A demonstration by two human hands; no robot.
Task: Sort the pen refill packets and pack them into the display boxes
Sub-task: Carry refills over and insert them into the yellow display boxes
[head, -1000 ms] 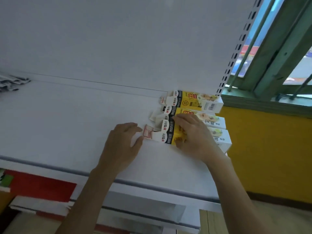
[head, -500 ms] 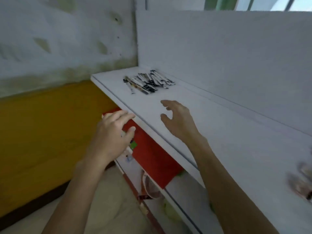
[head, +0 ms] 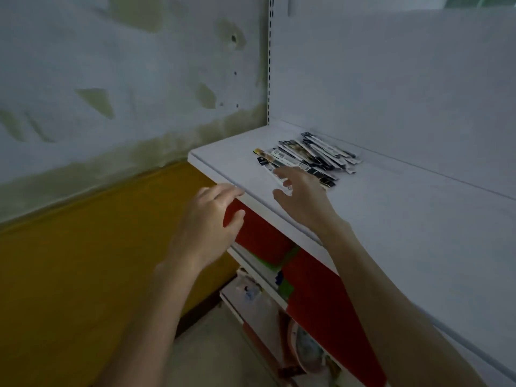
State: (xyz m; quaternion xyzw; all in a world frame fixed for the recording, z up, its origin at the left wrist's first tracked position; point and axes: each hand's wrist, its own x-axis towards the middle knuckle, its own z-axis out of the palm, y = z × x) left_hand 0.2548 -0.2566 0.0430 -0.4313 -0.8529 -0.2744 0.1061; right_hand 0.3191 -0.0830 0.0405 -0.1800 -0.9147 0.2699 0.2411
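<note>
**Reaching for the loose packets at the shelf's far corner**

We are at the fetching step; the pen refill packets (head: pixel 312 156) lie in a loose, fanned heap on the white shelf (head: pixel 405 233), near its left end and close to the back panel (head: pixel 391 93); no display box is in view here, so packing has to wait on a pick-up.

Our right hand (head: pixel 305 199) hangs over the shelf with its fingers apart and lightly bent, holding nothing; its fingertips are at the near edge of the heap, though we cannot tell whether they touch it. Our left hand (head: pixel 208 222) is off the shelf, just at the front lip, fingers loosely curled and empty; whether it rests on the lip is unclear.

The next move, as we judge it, calls for a flat sweep or pinch that gathers several thin packets at once; they overlap and look slippery, so a careless grab could scatter them.

Edges matter: the heap sits near the shelf's left end, beside the slotted post (head: pixel 269 65), and a push leftward could send packets off toward the floor; the back panel blocks travel behind. To the right the shelf runs bare and wide, giving room to slide the heap along; red cards (head: pixel 321 289) stand on the level below.
</note>
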